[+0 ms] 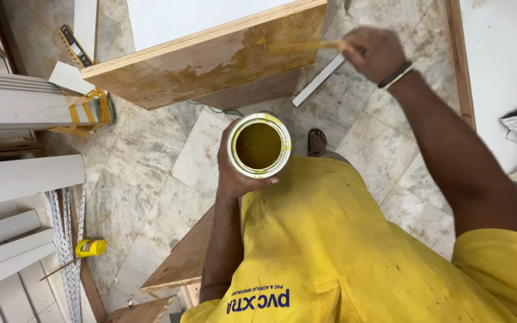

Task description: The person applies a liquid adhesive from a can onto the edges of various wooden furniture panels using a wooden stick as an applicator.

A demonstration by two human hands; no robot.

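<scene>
Head view, left hand [234, 173] gripping round tin [259, 146], glossy amber glue.

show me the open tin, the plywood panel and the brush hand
open tin [258, 145]: head view, on the brown liquid inside the rim
plywood panel [210, 63]: head view, on its smeared wooden face
right hand [373, 52]: head view, on the back of the hand gripping a blurred brush

Showing bright, even, soft overhead light with only faint shadows on the marble floor [145, 179], glaring white on the board top [192, 18], blurring with motion around the right hand [373, 52], bending straight edges slightly toward the frame borders.
</scene>
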